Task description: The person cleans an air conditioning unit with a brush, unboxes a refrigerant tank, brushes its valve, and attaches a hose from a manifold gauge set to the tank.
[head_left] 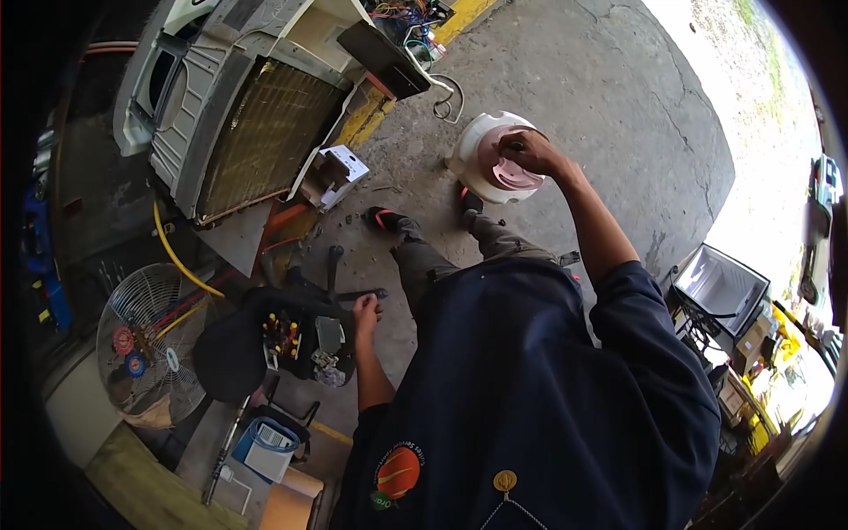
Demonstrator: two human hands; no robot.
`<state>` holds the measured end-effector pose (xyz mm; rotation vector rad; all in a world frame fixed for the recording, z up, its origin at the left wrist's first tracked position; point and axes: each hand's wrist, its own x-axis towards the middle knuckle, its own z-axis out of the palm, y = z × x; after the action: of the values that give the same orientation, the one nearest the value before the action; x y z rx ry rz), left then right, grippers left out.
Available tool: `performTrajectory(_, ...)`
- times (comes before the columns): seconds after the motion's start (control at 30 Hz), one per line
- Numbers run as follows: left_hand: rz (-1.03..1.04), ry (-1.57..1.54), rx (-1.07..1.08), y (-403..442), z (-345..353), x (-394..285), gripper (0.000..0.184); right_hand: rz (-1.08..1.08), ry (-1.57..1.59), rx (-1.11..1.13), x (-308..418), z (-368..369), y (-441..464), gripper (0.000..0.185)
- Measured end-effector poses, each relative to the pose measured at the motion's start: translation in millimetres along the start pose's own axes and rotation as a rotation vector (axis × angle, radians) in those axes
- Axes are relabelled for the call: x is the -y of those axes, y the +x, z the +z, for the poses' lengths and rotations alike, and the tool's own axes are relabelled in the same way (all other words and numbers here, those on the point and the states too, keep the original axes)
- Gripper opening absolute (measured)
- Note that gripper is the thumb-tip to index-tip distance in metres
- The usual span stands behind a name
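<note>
Over at the upper right, my right hand (528,153) is closed, knuckles up, above the middle of a round pink piece (512,175) with curved edges. What its fingers grip is hidden under the hand. That pink piece rests on a round white base (468,157) on the floor. Lower on the left, my left hand (367,314) hangs with its fingers curled, and nothing shows in them. Nearest to it are a dark tray with several screwdrivers (283,336) and a grey box (329,334).
An air-conditioner unit with a finned coil (274,132) stands upper left, with tangled wires (411,18) behind. A white carton (340,172), a large fan guard (146,327) and a black seat (231,349) are on the left. An open-fronted box (720,287) stands right.
</note>
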<state>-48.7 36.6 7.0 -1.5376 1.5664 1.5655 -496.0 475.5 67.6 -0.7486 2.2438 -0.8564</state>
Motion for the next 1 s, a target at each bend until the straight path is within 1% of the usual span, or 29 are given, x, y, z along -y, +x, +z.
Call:
performTrajectory(0.03,0.001,-0.004,-0.004,-5.1,8.3,1.3,0.024,-0.003,0.021,0.044,0.3,0.6,5.5,0.023)
performTrajectory(0.07,-0.043,-0.008,0.031,-12.6,15.0,4.1,0.025,-0.006,0.025,0.047,2.3,5.5,7.2,0.023)
performTrajectory(0.1,-0.085,-0.013,0.069,-18.1,21.4,6.3,0.026,-0.020,0.122,-0.033,5.3,9.4,8.0,0.025)
performTrajectory(0.13,-0.085,0.015,0.077,-22.9,26.3,7.7,0.027,-0.030,0.217,-0.112,7.2,11.5,7.2,0.027)
performTrajectory(0.17,-0.089,0.015,0.080,-26.5,29.6,8.2,0.027,-0.025,0.216,-0.110,7.4,11.0,3.9,0.027)
performTrajectory(0.23,-0.101,-0.012,0.106,-29.9,31.5,16.0,0.028,0.242,-0.030,-0.178,5.7,10.4,-7.4,0.028)
performTrajectory(0.27,-0.100,-0.016,0.111,-30.1,30.9,16.5,0.028,0.390,-0.306,-0.223,9.6,16.2,-9.4,0.027)
performTrajectory(0.3,-0.114,-0.021,0.084,-31.9,27.4,16.6,0.028,0.386,-0.313,-0.223,21.7,11.8,-15.2,0.027)
performTrajectory(0.37,-0.133,-0.030,0.054,-31.8,19.9,17.6,0.028,0.569,-0.289,-0.254,51.3,-1.2,-26.6,0.030)
performTrajectory(0.4,-0.134,-0.051,0.037,-31.4,14.7,20.0,0.027,0.440,-0.198,-0.328,46.1,2.2,-31.5,0.030)
performTrajectory(0.43,-0.136,-0.070,0.021,-31.2,8.8,22.0,0.026,0.441,-0.196,-0.324,40.8,7.6,-31.3,0.030)
performTrajectory(0.5,-0.151,-0.074,0.022,-23.4,-1.9,23.3,0.027,0.057,0.178,-0.441,24.9,12.0,-23.1,0.030)
performTrajectory(0.53,-0.167,-0.080,0.023,-19.5,-4.1,22.4,0.028,0.059,0.172,-0.442,8.9,15.7,-22.0,0.030)
performTrajectory(0.57,-0.173,-0.082,0.028,-17.0,-6.4,23.3,0.028,0.216,0.086,-0.439,-6.4,20.4,-24.1,0.029)
performTrajectory(0.6,-0.135,-0.097,0.021,-16.5,-9.9,19.4,0.024,0.372,0.001,-0.435,-14.3,24.3,-27.2,0.028)
performTrajectory(0.63,-0.091,-0.112,0.012,-14.1,-12.7,15.4,0.022,0.372,0.001,-0.435,4.3,17.1,-31.4,0.028)
performTrajectory(0.7,-0.069,-0.099,-0.022,-12.8,-10.7,9.4,0.021,0.454,-0.376,-0.378,46.0,7.9,-41.7,0.027)
performTrajectory(0.73,-0.067,-0.109,-0.029,-14.3,-9.9,7.4,0.021,0.414,-0.275,-0.515,56.5,15.6,-43.0,0.026)
performTrajectory(0.77,-0.059,-0.117,-0.033,-12.3,-6.9,2.7,0.022,0.309,-0.097,-0.567,56.3,22.7,-40.4,0.026)
performTrajectory(0.83,-0.077,-0.091,0.005,-9.7,0.6,-4.2,0.023,0.005,0.133,-0.604,42.8,29.0,-21.5,0.024)
performTrajectory(0.87,-0.103,-0.072,0.036,-10.1,3.8,-5.8,0.023,0.015,0.135,-0.613,30.7,29.4,-22.6,0.024)
performTrajectory(0.93,-0.102,-0.004,0.045,-1.1,8.7,-8.2,0.024,0.532,-0.232,-0.464,6.8,26.3,-35.5,0.025)
performTrajectory(0.97,-0.100,0.050,0.048,7.6,12.8,-11.4,0.026,0.626,-0.360,-0.420,1.5,20.9,-49.6,0.027)
performTrajectory(1.0,-0.088,0.062,0.055,21.3,23.8,-15.8,0.026,0.649,-0.321,-0.435,1.7,11.7,-65.4,0.027)
